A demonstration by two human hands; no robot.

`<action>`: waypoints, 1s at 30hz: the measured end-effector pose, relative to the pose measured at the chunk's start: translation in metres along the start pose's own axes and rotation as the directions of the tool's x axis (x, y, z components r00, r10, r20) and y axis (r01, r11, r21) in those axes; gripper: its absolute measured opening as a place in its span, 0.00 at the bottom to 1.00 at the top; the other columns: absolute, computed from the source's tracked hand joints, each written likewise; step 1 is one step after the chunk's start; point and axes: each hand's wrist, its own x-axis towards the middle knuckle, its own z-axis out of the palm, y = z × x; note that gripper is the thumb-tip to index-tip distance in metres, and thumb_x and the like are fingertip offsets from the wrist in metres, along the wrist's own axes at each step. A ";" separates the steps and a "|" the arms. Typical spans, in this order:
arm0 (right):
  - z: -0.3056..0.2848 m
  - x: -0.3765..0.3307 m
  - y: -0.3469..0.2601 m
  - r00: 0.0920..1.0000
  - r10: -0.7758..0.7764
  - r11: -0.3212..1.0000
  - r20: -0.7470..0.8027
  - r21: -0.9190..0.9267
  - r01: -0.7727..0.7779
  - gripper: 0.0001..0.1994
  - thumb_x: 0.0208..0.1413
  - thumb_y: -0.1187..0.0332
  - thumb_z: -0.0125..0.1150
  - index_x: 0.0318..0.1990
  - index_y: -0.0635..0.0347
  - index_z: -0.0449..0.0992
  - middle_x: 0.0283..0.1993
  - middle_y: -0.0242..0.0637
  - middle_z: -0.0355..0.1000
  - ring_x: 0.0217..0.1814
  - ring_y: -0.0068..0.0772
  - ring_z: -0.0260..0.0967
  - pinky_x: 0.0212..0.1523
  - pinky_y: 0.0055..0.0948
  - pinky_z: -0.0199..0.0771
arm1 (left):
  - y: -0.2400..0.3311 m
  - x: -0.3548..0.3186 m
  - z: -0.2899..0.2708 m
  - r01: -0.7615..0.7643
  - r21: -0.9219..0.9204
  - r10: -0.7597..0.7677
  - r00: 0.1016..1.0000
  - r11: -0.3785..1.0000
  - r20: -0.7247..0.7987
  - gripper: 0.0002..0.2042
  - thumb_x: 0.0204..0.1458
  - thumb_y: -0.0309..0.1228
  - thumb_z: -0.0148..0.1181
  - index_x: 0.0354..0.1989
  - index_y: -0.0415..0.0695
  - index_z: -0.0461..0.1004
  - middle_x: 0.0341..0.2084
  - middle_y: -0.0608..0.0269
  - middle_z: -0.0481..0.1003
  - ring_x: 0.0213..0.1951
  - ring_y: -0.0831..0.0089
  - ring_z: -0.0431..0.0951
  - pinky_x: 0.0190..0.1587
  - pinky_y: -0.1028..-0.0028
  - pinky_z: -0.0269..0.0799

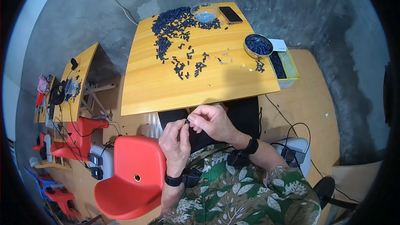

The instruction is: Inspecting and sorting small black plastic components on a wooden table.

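My left hand (174,143) and my right hand (213,121) meet in front of my body, just off the near edge of the wooden table (166,96). Between their fingertips is a small black piece (187,121), pinched from both sides; its details are too small to tell. Many small dark cylindrical pieces (168,23) lie heaped at the table's far left, with looser ones (200,68) scattered toward the middle. A few tiny clear bits (225,61) lie to their right.
At the back stand a clear bowl of light-blue bits (205,16) and a phone (230,15). A metal bowl of dark pieces (258,46) sits at the right edge, beside a yellow box (291,73). A red chair (133,175) is at my left; cables (287,121) run along the floor.
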 end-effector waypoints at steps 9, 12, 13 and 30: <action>-0.103 0.103 0.014 0.843 -0.486 0.527 -0.229 -0.847 0.074 0.04 0.50 0.66 0.64 0.29 0.55 0.80 0.30 0.42 0.73 0.36 0.45 0.73 0.37 0.41 0.73 | -0.002 0.000 -0.003 0.040 -0.066 -0.044 0.997 0.997 -0.057 0.02 0.52 0.19 0.62 0.33 0.37 0.77 0.24 0.59 0.75 0.26 0.71 0.74 0.31 0.76 0.68; -0.126 0.128 0.020 0.799 -0.564 0.349 -0.209 -0.937 0.001 0.04 0.49 0.66 0.63 0.29 0.53 0.81 0.32 0.43 0.73 0.39 0.47 0.72 0.40 0.44 0.73 | -0.002 0.000 -0.003 0.061 -0.084 -0.065 0.997 0.995 -0.044 0.02 0.52 0.19 0.62 0.33 0.37 0.77 0.24 0.59 0.74 0.27 0.71 0.74 0.31 0.75 0.68; -0.130 0.135 0.021 0.823 -0.528 0.320 -0.212 -0.947 -0.038 0.04 0.49 0.66 0.63 0.28 0.53 0.82 0.33 0.44 0.74 0.40 0.47 0.72 0.41 0.44 0.72 | -0.002 0.000 -0.003 0.047 -0.085 -0.051 0.998 0.995 -0.048 0.02 0.52 0.19 0.62 0.34 0.37 0.77 0.24 0.59 0.74 0.27 0.71 0.74 0.31 0.75 0.68; -0.107 0.138 0.007 0.870 -0.456 0.458 -0.190 -0.888 0.045 0.04 0.53 0.71 0.61 0.33 0.62 0.76 0.30 0.38 0.73 0.34 0.35 0.73 0.34 0.33 0.72 | -0.001 -0.002 -0.006 0.075 -0.093 -0.080 0.996 0.993 -0.044 0.03 0.51 0.19 0.62 0.34 0.36 0.77 0.25 0.59 0.74 0.27 0.72 0.72 0.31 0.76 0.67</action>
